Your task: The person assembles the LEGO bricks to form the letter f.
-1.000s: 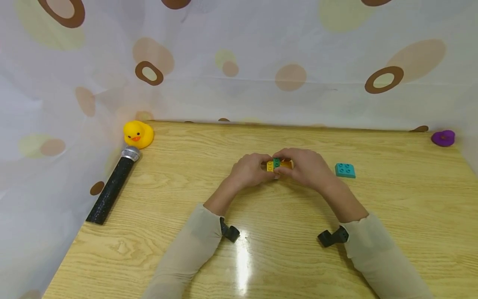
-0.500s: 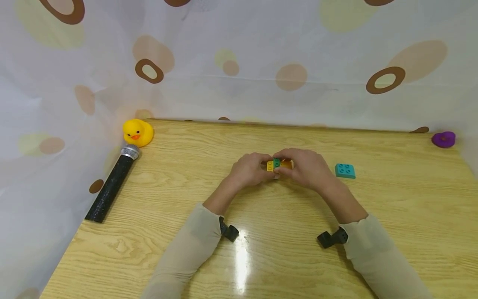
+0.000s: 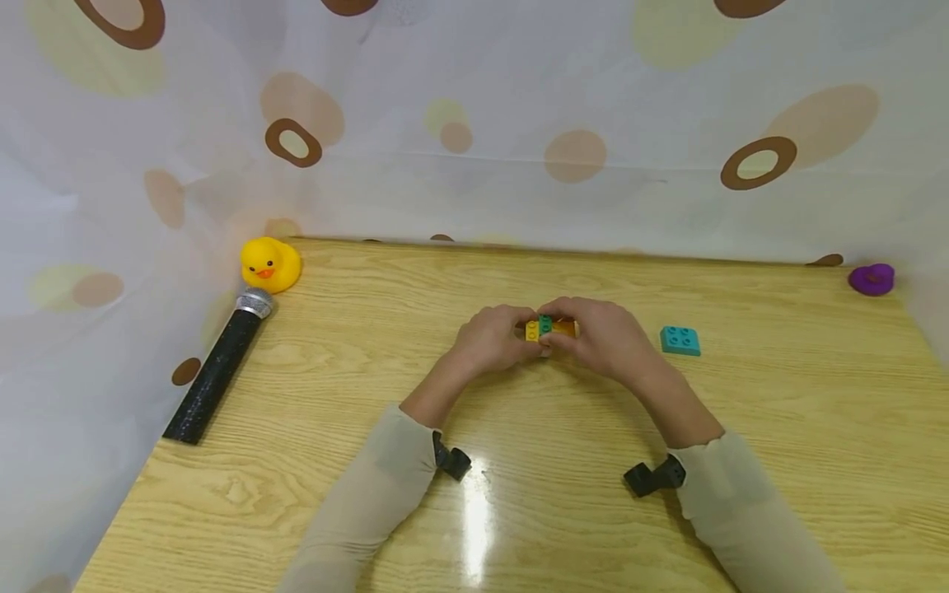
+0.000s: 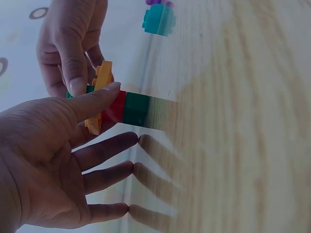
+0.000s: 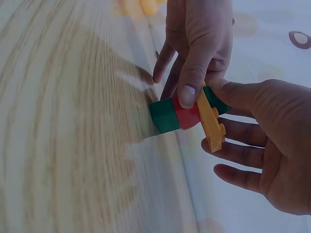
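Mid-table, both hands meet at a small stack of toy building bricks. Its lowest piece is a green brick on the tabletop, with a red brick over it. A long yellow-orange brick lies across the red one, its ends jutting out. On top sits a second green brick. My left hand pinches the stack at the red brick, its other fingers spread with tips at the table. Thumb and forefinger of my right hand pinch the top green brick. To the right lies a teal brick.
A yellow rubber duck stands at the table's back left corner, with a black microphone lying in front of it. A small purple toy sits at the back right. Patterned white sheeting rises behind the wooden table.
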Tool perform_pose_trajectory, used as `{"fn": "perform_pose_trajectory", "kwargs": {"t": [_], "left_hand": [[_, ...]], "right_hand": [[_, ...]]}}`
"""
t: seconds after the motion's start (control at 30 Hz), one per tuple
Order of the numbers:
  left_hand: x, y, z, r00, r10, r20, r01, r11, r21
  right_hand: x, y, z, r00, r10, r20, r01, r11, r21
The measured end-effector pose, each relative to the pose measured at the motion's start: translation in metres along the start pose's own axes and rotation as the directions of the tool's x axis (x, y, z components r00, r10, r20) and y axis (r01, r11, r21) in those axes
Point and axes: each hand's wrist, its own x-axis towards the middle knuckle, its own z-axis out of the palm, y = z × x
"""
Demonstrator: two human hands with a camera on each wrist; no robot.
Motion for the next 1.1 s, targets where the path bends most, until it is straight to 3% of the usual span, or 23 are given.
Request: {"fn": "perform_pose_trajectory", "kwargs": {"t": [0.33, 0.53, 0.87, 1.1], "left_hand": [[0.001, 0.000, 0.001, 1.000, -0.015, 0.005, 0.015, 1.000, 0.024], [0.001, 0.002, 0.002, 1.000, -0.019, -0.017, 0.019, 0.999, 0.039], [0.000, 0.003, 0.003, 0.999, -0.038, -0.021, 0.039, 0.999, 0.029], [0.000, 0.003, 0.003, 0.999, -0.033, -0.027, 0.033, 0.999, 0.018]], "right_hand": [[-0.001, 0.005, -0.003, 0.999, -0.007, 0.043, 0.007, 1.000, -0.002], [-0.012, 0.019, -0.019, 0.999, 0.008, 0.051, -0.010, 0.999, 0.033], [-0.050, 0.076, -0.049, 0.992, 0.127, 0.023, -0.128, 0.991, 0.040], [-0.073, 0.110, -0.061, 0.970, 0.225, 0.090, -0.227, 0.974, 0.011]]}}
